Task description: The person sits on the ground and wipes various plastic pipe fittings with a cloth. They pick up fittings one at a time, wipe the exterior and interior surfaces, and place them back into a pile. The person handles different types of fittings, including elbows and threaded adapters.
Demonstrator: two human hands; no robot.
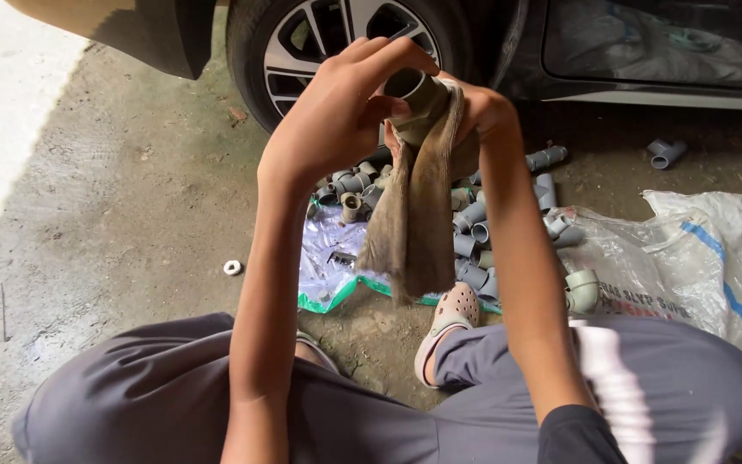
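We sit on the concrete floor (113, 215) beside a dark car (508, 43) and its wheel (319, 43). A white sack (714, 258) lies at our right, a heap of grey pipe fittings (474, 232) ahead. Our right hand (474, 116) grips a brown rag (414, 215) around a grey pipe fitting (418, 90); our left hand (337, 107) closes over its top.

This looks like a garage or carport used as a rough work spot. The floor (113, 198) is bare, stained concrete, and a parked dark car (560, 51) stands close by, its alloy wheel (337, 34) in view. A heap of grey plastic pipe fittings (474, 223) lies on a spread plastic sheet (328, 266), beside a white woven sack (714, 249).
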